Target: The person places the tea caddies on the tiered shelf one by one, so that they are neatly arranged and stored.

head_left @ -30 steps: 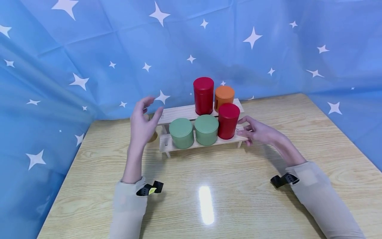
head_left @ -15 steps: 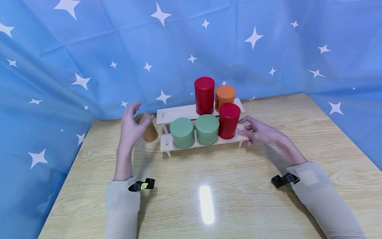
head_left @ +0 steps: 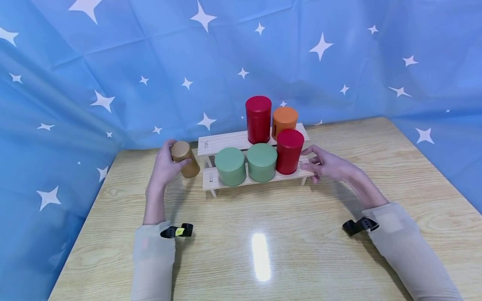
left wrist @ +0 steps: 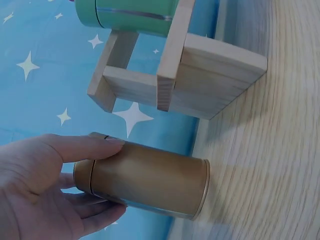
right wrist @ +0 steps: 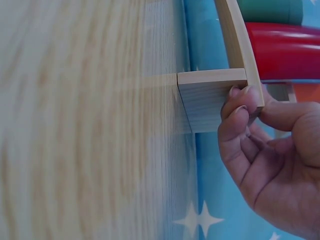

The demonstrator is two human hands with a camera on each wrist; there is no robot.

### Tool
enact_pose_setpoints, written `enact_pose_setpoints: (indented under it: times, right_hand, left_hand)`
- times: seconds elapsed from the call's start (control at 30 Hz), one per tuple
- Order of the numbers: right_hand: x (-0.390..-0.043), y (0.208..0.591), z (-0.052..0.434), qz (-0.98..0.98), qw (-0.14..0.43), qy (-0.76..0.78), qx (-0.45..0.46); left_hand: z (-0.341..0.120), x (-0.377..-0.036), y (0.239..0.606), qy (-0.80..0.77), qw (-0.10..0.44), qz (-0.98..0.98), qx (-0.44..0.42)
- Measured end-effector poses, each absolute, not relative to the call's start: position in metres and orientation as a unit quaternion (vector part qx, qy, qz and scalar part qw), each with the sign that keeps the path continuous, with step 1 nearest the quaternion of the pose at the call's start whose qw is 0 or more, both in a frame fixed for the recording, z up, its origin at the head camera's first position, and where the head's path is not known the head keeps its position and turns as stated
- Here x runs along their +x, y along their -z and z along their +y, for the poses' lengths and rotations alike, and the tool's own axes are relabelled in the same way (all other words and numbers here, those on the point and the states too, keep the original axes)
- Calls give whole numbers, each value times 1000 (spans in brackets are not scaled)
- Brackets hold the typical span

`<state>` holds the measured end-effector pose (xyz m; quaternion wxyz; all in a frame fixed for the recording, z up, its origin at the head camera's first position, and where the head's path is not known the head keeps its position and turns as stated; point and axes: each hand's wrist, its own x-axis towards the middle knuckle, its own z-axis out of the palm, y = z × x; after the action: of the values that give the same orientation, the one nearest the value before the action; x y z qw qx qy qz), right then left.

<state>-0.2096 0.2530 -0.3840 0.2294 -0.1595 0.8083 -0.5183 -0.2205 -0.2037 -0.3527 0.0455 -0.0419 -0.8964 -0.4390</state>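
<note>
My left hand point(head_left: 164, 167) has thumb and fingers around the upper part of a gold-brown lidded canister point(head_left: 191, 168), left of a two-tier wooden rack point(head_left: 226, 142). In the left wrist view the canister point(left wrist: 150, 175) shows its base rim right at the tabletop. At the rack's other end, my right hand point(head_left: 324, 165) pinches the lower board point(right wrist: 241, 45) between thumb and curled fingers, beside a red canister point(head_left: 289, 152). Two green canisters point(head_left: 230, 167) share that lower tier. On the upper tier stand a taller red canister point(head_left: 258, 121) and an orange one point(head_left: 284, 121).
A wood-grain table point(head_left: 211, 251) extends toward me and to both sides. Behind it and on the left hangs a blue cloth point(head_left: 158, 62) with white stars. Each sleeve carries a black wrist camera point(head_left: 177, 231).
My left hand has moved left from the rack's end, then closed around the brown canister, which was mostly hidden behind it before. My right hand stays at the lower board.
</note>
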Motion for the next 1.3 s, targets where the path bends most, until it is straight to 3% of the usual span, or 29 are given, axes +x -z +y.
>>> enact_pose_setpoints:
  times: [0.23, 0.47, 1.1, 1.3]
  right_hand:
    - [-211, 385, 254, 811, 229, 514, -158]
    - [-211, 386, 254, 809, 231, 520, -150]
    - [-211, 386, 254, 809, 229, 520, -149]
    - [-211, 386, 253, 810, 226, 519, -153]
  left_hand:
    - [-208, -222, 356, 443, 23, -895, -36]
    - [-210, -223, 352, 438, 57, -897, -19]
    - [-191, -201, 305, 450, 314, -834, -56]
    - [-167, -190, 289, 490, 348, -792, -107]
